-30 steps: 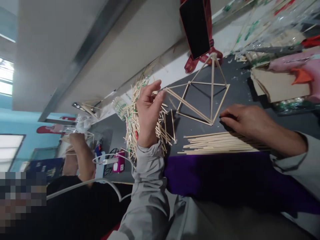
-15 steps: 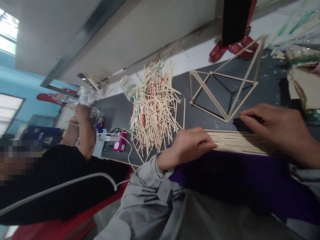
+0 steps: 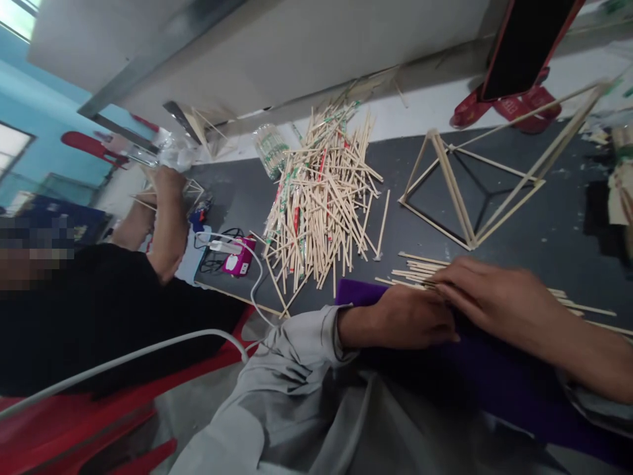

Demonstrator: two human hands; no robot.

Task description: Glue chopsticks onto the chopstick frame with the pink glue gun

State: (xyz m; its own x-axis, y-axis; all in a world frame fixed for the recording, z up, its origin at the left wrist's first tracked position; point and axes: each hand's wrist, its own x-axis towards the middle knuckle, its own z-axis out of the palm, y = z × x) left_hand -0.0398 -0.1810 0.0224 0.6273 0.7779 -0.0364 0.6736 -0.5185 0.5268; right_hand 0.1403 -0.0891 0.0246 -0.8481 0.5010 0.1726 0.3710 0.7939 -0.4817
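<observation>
My left hand (image 3: 408,318) is closed, its fingers curled at the table's near edge over a purple cloth (image 3: 356,290). My right hand (image 3: 499,297) comes in from the right, thumb and fingers pinched together, its fingertips meeting the left hand. Something thin and dark seems to lie between the fingertips, but I cannot make it out. Beneath and behind the hands lies a row of thin wooden sticks (image 3: 413,266), partly hidden by them. Just beyond stands a frame of glued sticks (image 3: 457,191), its lower corner close to my right hand.
A big heap of loose sticks (image 3: 326,204) covers the table's middle. Left of it are a bundle in clear wrap (image 3: 271,148) and a magenta adapter (image 3: 239,257) with a white cable. A co-worker in black (image 3: 123,310) sits at left. Red slippers (image 3: 517,109) lie beyond the table.
My right hand has moved left to meet my left hand, which has drawn slightly nearer to me. The stick row now looks spread unevenly. The view has shifted, so the frame appears further right.
</observation>
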